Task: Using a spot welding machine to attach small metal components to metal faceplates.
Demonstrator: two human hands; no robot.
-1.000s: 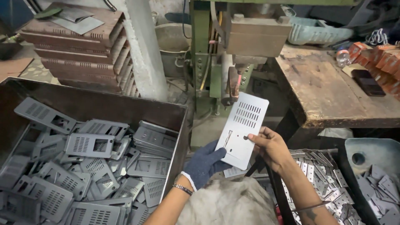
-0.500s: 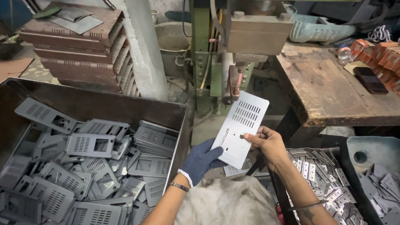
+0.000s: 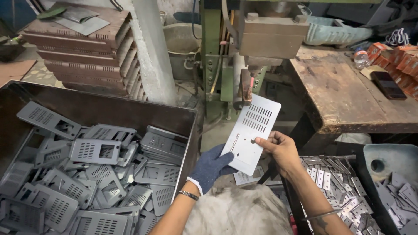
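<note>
Clearly the slotted metal plate [image 3: 250,130] is mid-handling, held tilted up before the green press [image 3: 244,52]: the gloved left hand [image 3: 211,167] clamps its lower corner, the bare right hand [image 3: 278,150] pinches its side edge (fingers closed on it). Next, I'd judge, it needs careful lining up under the press head, with the bin of grey plates [image 3: 100,174] on the left

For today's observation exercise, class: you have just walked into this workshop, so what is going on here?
A person holds a flat grey metal plate with slots up in front of a green press machine. The gloved left hand grips its lower edge; the bare right hand pinches its right side. To the left, a dark bin holds many similar slotted plates. At lower right, a tray holds small metal pieces. A worn wooden bench stands at right.
</note>
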